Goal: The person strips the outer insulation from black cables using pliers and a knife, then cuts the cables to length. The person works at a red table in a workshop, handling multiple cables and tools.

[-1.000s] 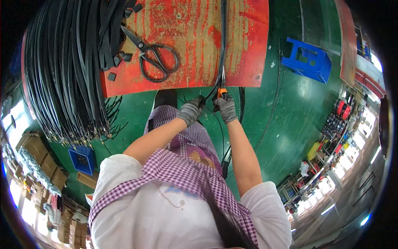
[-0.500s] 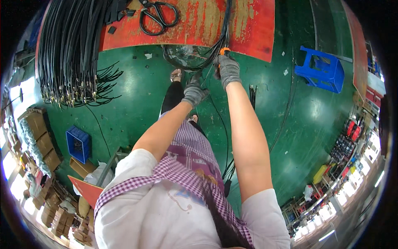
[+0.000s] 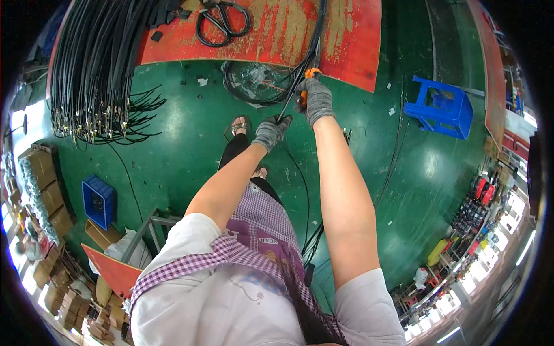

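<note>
Person's right hand, grey-knit-gloved (image 3: 318, 102), clamped round orange-handled tool (image 3: 312, 73); left hand, likewise gloved (image 3: 270, 133), closed on thin, round black cable (image 3: 284, 111), upper centre of frame. Apparent step: working cable with tool; next seems to need steady tension.

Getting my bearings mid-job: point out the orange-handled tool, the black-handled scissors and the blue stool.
Orange-handled tool (image 3: 312, 73), head view: on the orange handle's far end.
Black-handled scissors (image 3: 227, 31), head view: where the handle loops come close together.
Blue stool (image 3: 457, 112), head view: on its broad right-hand part.
</note>
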`<state>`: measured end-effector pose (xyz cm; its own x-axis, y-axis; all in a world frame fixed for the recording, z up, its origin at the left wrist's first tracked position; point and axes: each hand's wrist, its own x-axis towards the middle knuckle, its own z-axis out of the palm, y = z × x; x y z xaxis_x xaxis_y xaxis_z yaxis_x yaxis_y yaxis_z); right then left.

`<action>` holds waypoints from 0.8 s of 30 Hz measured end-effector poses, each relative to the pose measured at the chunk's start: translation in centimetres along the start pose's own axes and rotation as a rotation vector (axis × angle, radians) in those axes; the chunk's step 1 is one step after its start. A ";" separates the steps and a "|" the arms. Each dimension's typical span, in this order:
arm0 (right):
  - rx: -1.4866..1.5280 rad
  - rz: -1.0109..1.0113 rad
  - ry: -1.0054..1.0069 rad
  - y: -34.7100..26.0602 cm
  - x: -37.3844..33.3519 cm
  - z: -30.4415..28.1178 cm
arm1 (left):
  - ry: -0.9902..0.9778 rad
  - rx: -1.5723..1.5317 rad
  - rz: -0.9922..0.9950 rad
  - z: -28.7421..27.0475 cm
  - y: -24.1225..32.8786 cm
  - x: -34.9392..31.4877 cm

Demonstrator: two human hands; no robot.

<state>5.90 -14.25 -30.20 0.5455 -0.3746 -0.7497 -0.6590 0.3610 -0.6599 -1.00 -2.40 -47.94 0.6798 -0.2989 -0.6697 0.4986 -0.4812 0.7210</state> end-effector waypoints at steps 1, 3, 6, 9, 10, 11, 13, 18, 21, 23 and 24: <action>-0.016 0.021 0.022 0.0 0.1 0.1 | -0.030 0.070 -0.050 -0.8 1.5 -1.2; 0.026 -0.011 0.008 0.6 0.6 -0.1 | -0.033 0.144 -0.047 -0.6 -0.3 -0.1; -0.061 -0.029 0.077 0.8 1.2 -0.7 | -0.086 0.383 -0.076 -2.2 5.1 -3.5; 0.011 -0.022 -0.021 1.0 0.1 -0.3 | -0.021 0.253 0.208 -1.0 -1.0 -2.9; 0.055 -0.018 -0.052 1.1 0.3 -0.5 | -0.046 0.186 0.191 -0.9 -1.6 -2.7; 0.166 0.078 -0.094 1.4 1.0 -0.6 | -0.070 0.120 0.172 -1.3 -0.5 -3.2; 0.334 0.143 -0.216 1.5 1.1 -1.6 | -0.177 -0.088 -0.144 -2.1 3.6 -4.9; 0.520 0.220 -0.342 1.8 1.4 -2.4 | -0.186 0.208 0.051 -4.9 7.1 -4.5; 0.601 0.223 -0.362 2.3 1.6 -2.3 | 0.091 -0.097 0.461 -5.3 10.5 -4.5; 0.336 0.113 -0.210 2.9 2.3 -2.0 | 0.154 -0.103 0.586 -5.8 13.8 -5.3; 0.203 0.056 -0.133 3.3 2.7 -1.8 | 0.180 -0.041 0.579 -5.8 14.2 -5.1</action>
<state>4.27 -15.64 -34.26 0.5836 -0.2385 -0.7762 -0.5795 0.5473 -0.6039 5.77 -2.91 -33.24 0.9253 -0.3567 -0.1285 0.0385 -0.2488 0.9678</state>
